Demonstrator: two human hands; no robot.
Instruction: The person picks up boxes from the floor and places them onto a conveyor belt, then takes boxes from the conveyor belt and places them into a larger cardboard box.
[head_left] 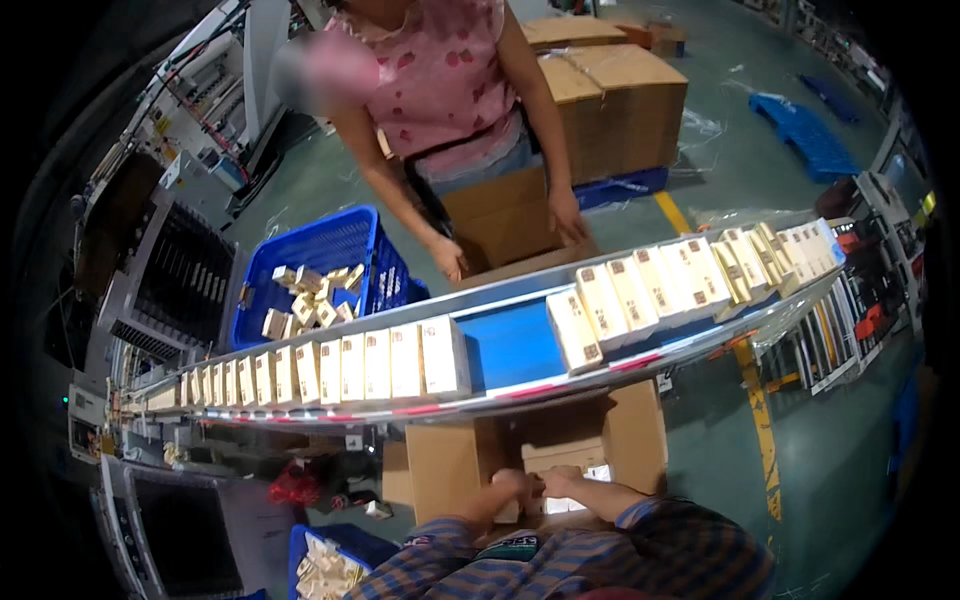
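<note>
Both hands point(540, 487) reach into open carton point(450, 465).

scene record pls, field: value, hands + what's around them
left hand: down in the open cardboard carton, on the small boxes inside
right hand: beside the left, on the same small boxes
hand closure: cannot tell
conveyor: blue belt past the carton, two runs of upright pale boxes with a bare gap between
co-worker: a person in a pink top across the belt, both hands at another carton
blue crate: far side, loose small boxes inside
background: stacked cartons on a blue pallet
</note>
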